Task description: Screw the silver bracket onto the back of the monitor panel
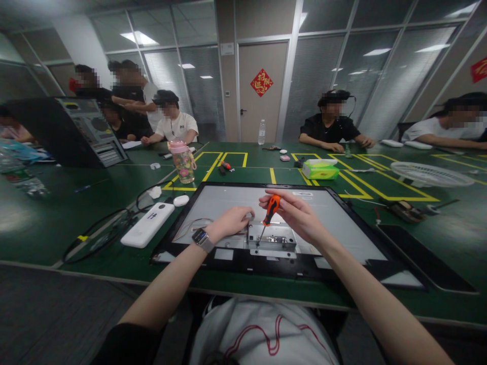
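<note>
My right hand (299,215) grips an orange and black screwdriver (272,209). The screwdriver leans, with its tip down at the near left of a metal bracket (287,246). That bracket sits on the back of a flat display panel (342,235) with a black frame, lying flat on the table. Beside the bracket's far left corner is my left hand (234,222), its fingers curled; what they hold, if anything, is hidden. Thin wires (190,228) lie on the panel to the left of this hand.
A white power bank (148,225) and black cables (101,238) lie left of the panel. Beyond stand a pink-lidded bottle (183,165) and a tissue pack (320,169). A phone (424,256) lies at right. An opened computer case (72,132) stands far left. Several people sit opposite.
</note>
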`<state>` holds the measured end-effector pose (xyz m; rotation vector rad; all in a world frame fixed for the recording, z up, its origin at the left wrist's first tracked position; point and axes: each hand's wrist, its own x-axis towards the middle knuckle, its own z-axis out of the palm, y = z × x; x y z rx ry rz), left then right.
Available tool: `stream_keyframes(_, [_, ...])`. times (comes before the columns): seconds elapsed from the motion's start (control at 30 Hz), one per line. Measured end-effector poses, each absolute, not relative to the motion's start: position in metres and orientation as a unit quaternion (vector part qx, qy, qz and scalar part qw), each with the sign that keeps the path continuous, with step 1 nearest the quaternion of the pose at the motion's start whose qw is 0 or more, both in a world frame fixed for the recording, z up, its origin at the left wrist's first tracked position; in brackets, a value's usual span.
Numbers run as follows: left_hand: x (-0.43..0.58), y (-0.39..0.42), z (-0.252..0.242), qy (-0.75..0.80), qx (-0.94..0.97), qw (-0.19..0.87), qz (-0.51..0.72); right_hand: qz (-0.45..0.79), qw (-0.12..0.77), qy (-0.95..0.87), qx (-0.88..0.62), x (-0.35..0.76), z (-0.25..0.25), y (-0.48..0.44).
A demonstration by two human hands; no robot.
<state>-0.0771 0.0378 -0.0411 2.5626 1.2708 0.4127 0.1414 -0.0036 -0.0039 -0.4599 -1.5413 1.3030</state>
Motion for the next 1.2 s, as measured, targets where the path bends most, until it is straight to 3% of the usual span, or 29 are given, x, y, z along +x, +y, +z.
stream_keyframes(0.17, [-0.0773, 0.0373, -0.0406, 0.431, 0.881, 0.128, 0.147, 0.364, 0.564, -0.691, -0.27, 0.1419, -0.0068, -0.0023])
stream_keyframes(0.23, [-0.0769, 0.0372, -0.0402, 0.432, 0.881, 0.126, 0.144, 0.345, 0.561, -0.703, -0.268, 0.1424, -0.0068, -0.0029])
stream_keyframes(0.5, [-0.0765, 0.0367, -0.0387, 0.433, 0.881, 0.128, 0.14, 0.386, 0.574, -0.679, -0.247, 0.1423, -0.0072, -0.0005])
stream_keyframes(0.8, [-0.0769, 0.0366, -0.0394, 0.434, 0.881, 0.127, 0.14, 0.55, 0.523, -0.619, -0.2, 0.1433, -0.006, -0.0022])
stream_keyframes(1.2, [-0.0776, 0.0386, -0.0421, 0.433, 0.881, 0.125, 0.144, 0.522, 0.532, -0.64, -0.188, 0.1442, -0.0079, 0.0029])
